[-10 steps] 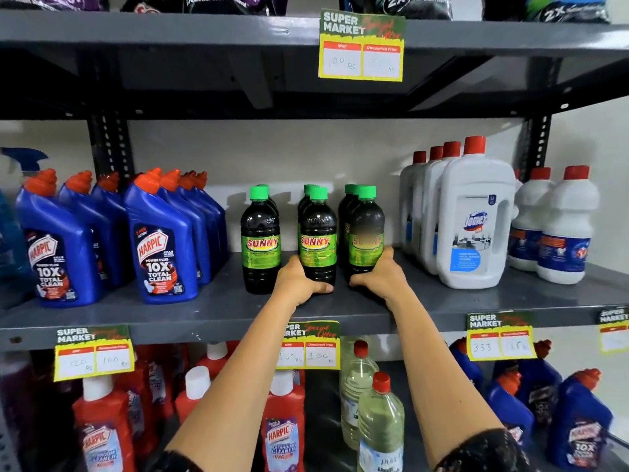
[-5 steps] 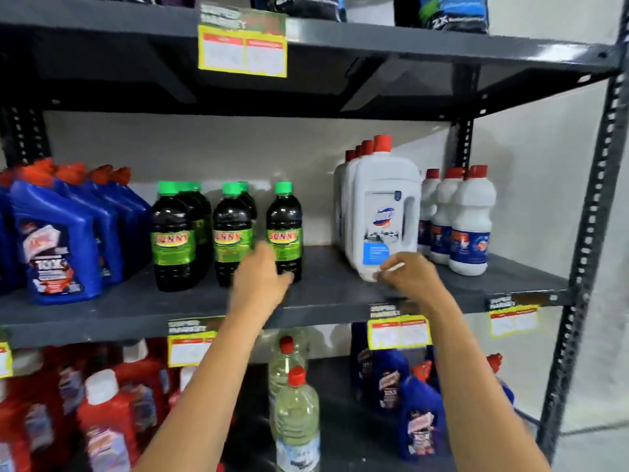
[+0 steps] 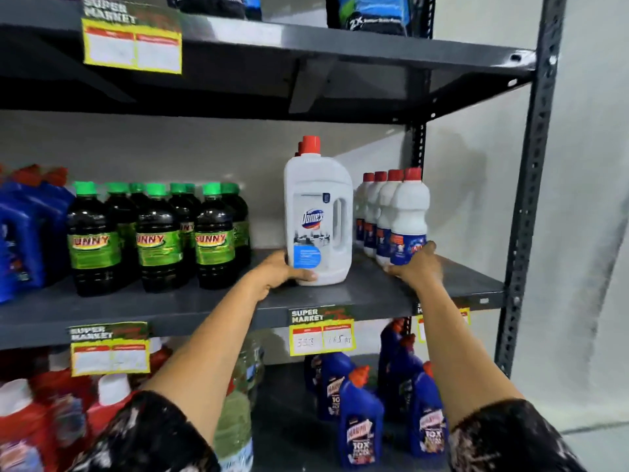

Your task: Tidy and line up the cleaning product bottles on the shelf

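A large white Domex jug [image 3: 318,212] with a red cap stands at the front of the middle shelf [image 3: 204,308], more jugs lined up behind it. My left hand [image 3: 279,270] grips its lower left corner. To its right runs a row of small white bottles [image 3: 377,212] with red caps. My right hand [image 3: 413,265] holds the base of the front small white bottle [image 3: 408,216]. Dark Sunny bottles [image 3: 156,233] with green caps stand in rows to the left. Blue Harpic bottles [image 3: 23,229] sit at the far left.
The upper shelf [image 3: 306,42] hangs close above the jug caps. A perforated metal upright [image 3: 531,199] bounds the shelf on the right, with a pale wall beyond. Price tags [image 3: 321,332] hang on the shelf edge. Below stand red bottles [image 3: 54,413], clear bottles and blue Harpic bottles [image 3: 360,413].
Both hands left the Sunny bottles and moved right. My left hand took the Domex jug's base and my right hand reached on to the front small white bottle. The view turned right.
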